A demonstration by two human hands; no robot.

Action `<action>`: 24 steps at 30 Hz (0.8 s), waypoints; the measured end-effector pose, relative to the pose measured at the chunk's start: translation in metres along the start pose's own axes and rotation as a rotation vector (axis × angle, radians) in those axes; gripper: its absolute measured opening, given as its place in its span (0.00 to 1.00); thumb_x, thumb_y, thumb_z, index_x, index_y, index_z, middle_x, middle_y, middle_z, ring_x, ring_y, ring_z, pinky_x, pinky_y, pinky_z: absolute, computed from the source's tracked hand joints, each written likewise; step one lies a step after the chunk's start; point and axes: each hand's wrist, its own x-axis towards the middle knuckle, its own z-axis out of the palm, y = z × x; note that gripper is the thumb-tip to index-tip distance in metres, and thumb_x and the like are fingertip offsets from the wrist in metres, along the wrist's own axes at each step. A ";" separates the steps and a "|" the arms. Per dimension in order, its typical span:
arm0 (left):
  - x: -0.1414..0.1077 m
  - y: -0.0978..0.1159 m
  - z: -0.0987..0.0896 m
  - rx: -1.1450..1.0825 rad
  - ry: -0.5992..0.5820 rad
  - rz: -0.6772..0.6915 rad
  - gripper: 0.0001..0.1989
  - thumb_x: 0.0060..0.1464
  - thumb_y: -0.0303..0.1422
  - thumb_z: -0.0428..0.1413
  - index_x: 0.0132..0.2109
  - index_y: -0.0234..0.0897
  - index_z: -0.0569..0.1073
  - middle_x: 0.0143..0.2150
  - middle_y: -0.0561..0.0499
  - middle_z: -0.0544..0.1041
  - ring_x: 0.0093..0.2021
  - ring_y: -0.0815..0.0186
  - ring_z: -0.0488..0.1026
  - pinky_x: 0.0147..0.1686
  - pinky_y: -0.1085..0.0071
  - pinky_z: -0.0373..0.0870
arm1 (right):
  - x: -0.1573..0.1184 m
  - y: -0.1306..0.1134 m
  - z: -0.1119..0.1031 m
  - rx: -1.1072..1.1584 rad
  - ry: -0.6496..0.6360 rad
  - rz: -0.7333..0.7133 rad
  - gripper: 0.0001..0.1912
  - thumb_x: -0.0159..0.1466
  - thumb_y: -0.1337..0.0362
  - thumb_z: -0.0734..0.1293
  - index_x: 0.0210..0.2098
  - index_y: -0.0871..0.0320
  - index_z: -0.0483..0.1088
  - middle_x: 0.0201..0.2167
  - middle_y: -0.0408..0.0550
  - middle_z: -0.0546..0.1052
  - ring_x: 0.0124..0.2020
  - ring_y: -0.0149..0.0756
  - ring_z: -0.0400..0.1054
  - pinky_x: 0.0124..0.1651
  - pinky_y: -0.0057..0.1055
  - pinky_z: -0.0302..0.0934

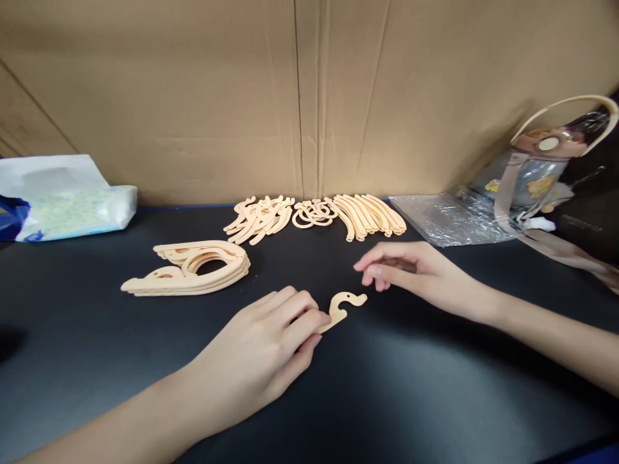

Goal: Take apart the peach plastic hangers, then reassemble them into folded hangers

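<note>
Between thumb and fingers, my left hand (pixel 273 341) grips one end of a beige hook-shaped piece (pixel 338 310), whose curved end with a small hole points right. My right hand (pixel 406 270) hovers just above and right of that curved end, its fingers bent and pressed together; whether anything small is between them cannot be made out. Left of my left hand lies a stack of beige folded frames (pixel 222 274). Behind the hands are a pile of short beige pieces (pixel 261 218), several ring-like hooks (pixel 314 212) and a row of long curved arms (pixel 370 216).
A soft tissue pack (pixel 77 209) lies at the far left of the black table (pixel 377 386). At the right are a clear plastic bag (pixel 435 218) and a bottle (pixel 536 174) with a handle and strap. A cardboard wall (pixel 193 96) stands behind.
</note>
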 end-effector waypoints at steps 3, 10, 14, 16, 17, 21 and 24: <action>0.000 0.001 -0.002 -0.049 -0.013 0.007 0.09 0.64 0.24 0.48 0.47 0.38 0.71 0.38 0.49 0.74 0.35 0.62 0.68 0.35 0.65 0.66 | 0.038 -0.004 -0.010 -0.298 0.049 -0.173 0.13 0.67 0.56 0.65 0.42 0.59 0.76 0.34 0.46 0.78 0.31 0.32 0.69 0.36 0.31 0.62; 0.001 0.003 -0.006 -0.090 -0.039 0.013 0.08 0.64 0.24 0.49 0.44 0.35 0.72 0.35 0.50 0.72 0.33 0.64 0.66 0.33 0.67 0.65 | 0.167 -0.010 -0.015 -0.756 0.117 -0.368 0.12 0.65 0.66 0.66 0.44 0.62 0.79 0.34 0.48 0.79 0.34 0.33 0.69 0.37 0.30 0.58; 0.000 0.002 -0.005 -0.099 -0.049 0.017 0.09 0.64 0.23 0.49 0.45 0.34 0.72 0.35 0.50 0.72 0.33 0.63 0.65 0.32 0.67 0.65 | 0.212 -0.012 -0.003 -0.873 0.067 -0.313 0.16 0.66 0.66 0.63 0.49 0.59 0.77 0.45 0.50 0.80 0.44 0.37 0.71 0.43 0.32 0.59; 0.000 0.001 -0.005 -0.101 -0.052 0.021 0.09 0.64 0.24 0.48 0.45 0.34 0.73 0.36 0.50 0.72 0.34 0.63 0.65 0.32 0.66 0.65 | 0.224 -0.013 0.002 -0.884 0.040 -0.280 0.17 0.65 0.66 0.63 0.51 0.58 0.77 0.47 0.50 0.80 0.46 0.39 0.72 0.45 0.33 0.60; -0.001 0.001 -0.005 -0.100 -0.052 0.021 0.09 0.64 0.24 0.48 0.45 0.34 0.73 0.36 0.50 0.72 0.34 0.62 0.65 0.32 0.66 0.65 | 0.229 -0.014 0.004 -0.892 0.027 -0.262 0.17 0.65 0.66 0.64 0.51 0.57 0.77 0.47 0.51 0.80 0.47 0.40 0.72 0.45 0.34 0.60; -0.001 0.003 -0.005 -0.103 -0.062 0.010 0.09 0.65 0.24 0.48 0.44 0.34 0.72 0.36 0.50 0.72 0.34 0.62 0.65 0.33 0.65 0.65 | 0.240 -0.020 0.004 -0.915 -0.030 -0.183 0.15 0.63 0.61 0.68 0.48 0.56 0.79 0.47 0.51 0.81 0.47 0.43 0.73 0.44 0.35 0.62; -0.001 0.003 -0.006 -0.111 -0.066 0.003 0.09 0.65 0.25 0.48 0.43 0.34 0.72 0.36 0.50 0.72 0.34 0.62 0.65 0.33 0.65 0.65 | 0.246 -0.021 0.001 -0.911 -0.073 -0.144 0.13 0.62 0.61 0.69 0.44 0.57 0.80 0.43 0.51 0.82 0.43 0.42 0.74 0.42 0.34 0.62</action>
